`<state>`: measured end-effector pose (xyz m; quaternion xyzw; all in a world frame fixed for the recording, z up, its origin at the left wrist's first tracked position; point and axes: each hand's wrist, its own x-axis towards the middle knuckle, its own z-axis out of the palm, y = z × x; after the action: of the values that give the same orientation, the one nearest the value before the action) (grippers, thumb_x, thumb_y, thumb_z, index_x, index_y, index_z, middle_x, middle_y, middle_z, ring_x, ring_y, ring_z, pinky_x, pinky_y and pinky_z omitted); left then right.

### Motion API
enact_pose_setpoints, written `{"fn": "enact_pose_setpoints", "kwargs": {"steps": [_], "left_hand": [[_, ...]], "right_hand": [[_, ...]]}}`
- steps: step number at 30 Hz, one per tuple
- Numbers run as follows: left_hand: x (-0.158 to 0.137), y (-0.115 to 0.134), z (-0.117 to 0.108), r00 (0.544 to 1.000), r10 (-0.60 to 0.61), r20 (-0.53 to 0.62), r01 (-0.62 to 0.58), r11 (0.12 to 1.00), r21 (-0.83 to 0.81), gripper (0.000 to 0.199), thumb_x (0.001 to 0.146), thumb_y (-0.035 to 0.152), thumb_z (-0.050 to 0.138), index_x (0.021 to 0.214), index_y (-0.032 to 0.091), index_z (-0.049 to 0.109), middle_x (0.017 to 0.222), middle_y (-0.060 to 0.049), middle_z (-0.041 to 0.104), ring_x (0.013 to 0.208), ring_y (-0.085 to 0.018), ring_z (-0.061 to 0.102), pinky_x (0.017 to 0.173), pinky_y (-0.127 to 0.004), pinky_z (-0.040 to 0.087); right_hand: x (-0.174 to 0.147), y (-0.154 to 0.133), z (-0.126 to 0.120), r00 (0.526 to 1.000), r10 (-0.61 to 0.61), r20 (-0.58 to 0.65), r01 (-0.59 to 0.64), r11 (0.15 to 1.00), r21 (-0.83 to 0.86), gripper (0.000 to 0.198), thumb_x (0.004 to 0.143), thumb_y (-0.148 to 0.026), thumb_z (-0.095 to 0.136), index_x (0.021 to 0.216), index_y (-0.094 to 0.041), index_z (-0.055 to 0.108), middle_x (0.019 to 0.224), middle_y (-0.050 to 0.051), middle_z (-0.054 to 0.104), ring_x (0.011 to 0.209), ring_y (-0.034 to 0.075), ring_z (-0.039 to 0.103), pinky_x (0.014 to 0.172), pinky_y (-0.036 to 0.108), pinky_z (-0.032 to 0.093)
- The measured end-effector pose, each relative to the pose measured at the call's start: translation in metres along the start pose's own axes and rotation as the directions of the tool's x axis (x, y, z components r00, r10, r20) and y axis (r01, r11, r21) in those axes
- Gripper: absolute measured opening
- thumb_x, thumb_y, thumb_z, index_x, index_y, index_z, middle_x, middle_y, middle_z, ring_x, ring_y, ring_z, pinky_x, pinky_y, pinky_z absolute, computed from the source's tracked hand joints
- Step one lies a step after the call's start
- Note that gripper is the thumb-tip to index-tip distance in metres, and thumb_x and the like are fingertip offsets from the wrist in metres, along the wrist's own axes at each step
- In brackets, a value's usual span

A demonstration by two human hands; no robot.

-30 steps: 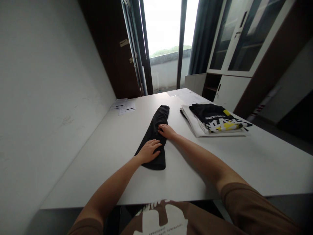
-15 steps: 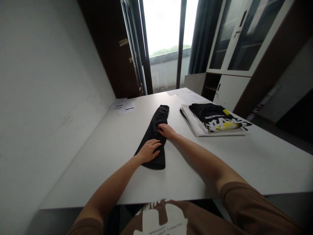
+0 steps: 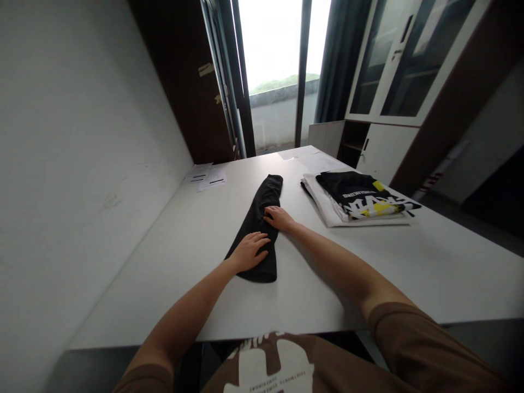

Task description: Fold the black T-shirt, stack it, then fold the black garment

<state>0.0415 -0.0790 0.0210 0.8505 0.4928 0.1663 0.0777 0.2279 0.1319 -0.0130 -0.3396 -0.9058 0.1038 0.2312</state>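
Observation:
A black garment, folded into a long narrow strip, lies lengthwise on the white table. My left hand rests flat on its nearer half, fingers stretched out and pointing right. Farther up, my right hand lies on the strip's right edge with its fingers extended over the cloth. Both palms face down and neither hand grasps the fabric. What kind of garment it is, I cannot tell.
Folded clothes are stacked at the right, a black printed one on top of white ones. Paper sheets lie by the wall at the back left, and more papers at the far edge. A white cabinet stands beyond.

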Motion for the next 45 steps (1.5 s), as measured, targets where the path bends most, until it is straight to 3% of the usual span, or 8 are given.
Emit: {"fn": "enact_pose_setpoints", "kwargs": {"steps": [45], "left_hand": [[-0.0006,-0.0021,0.0018,1.0,-0.01,-0.001,0.01,1.0,0.001,0.046,0.108,0.034,0.066,0.153,0.024,0.069,0.168,-0.009,0.062,0.161,-0.032,0.052,0.14,-0.056,0.04]], "right_hand": [[0.0005,0.0008,0.0006,1.0,-0.018,-0.018,0.018,1.0,0.0,0.007,0.107,-0.03,0.071,0.111,-0.024,0.071,0.124,0.011,0.08,0.13,0.031,0.07,0.114,0.043,0.052]]}}
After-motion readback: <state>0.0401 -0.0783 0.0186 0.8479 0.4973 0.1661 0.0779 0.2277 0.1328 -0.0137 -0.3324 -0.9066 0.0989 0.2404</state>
